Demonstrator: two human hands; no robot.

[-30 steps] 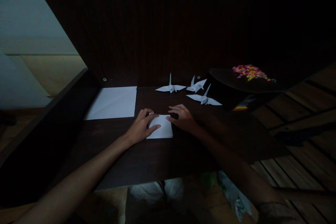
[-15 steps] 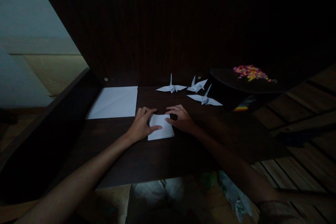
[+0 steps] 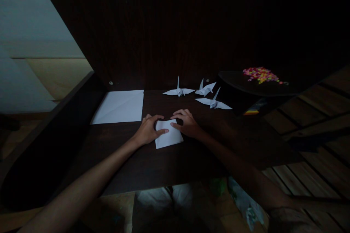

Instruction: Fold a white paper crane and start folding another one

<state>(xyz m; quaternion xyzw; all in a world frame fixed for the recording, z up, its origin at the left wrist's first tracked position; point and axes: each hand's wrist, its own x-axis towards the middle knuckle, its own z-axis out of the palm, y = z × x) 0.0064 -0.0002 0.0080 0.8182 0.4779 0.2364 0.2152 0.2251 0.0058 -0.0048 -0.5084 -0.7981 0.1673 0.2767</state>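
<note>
A small folded square of white paper (image 3: 170, 136) lies on the dark tabletop in front of me, slightly turned. My left hand (image 3: 148, 130) holds its left side, thumb lying across the top and fingers curled around the far left corner. At the far right corner, my right hand (image 3: 187, 123) grips the paper with its thumb on the upper face and its fingers bent along the back edge. Fingertips under or behind the paper are partly hidden. Beyond the hands stand three white paper cranes: one in the middle (image 3: 179, 91), one behind (image 3: 205, 89) and one nearer right (image 3: 213, 103).
A larger white paper sheet (image 3: 119, 106) with a diagonal crease lies at the left. Small colourful pieces (image 3: 261, 75) are heaped on a dark raised shelf (image 3: 232, 81) at the right. A dark side panel (image 3: 49, 127) bounds the table's left, a tall board its back.
The folded paper has turned slightly, its near edge shifting a little right and towards me. Both hands have stayed on it, with only small shifts.
</note>
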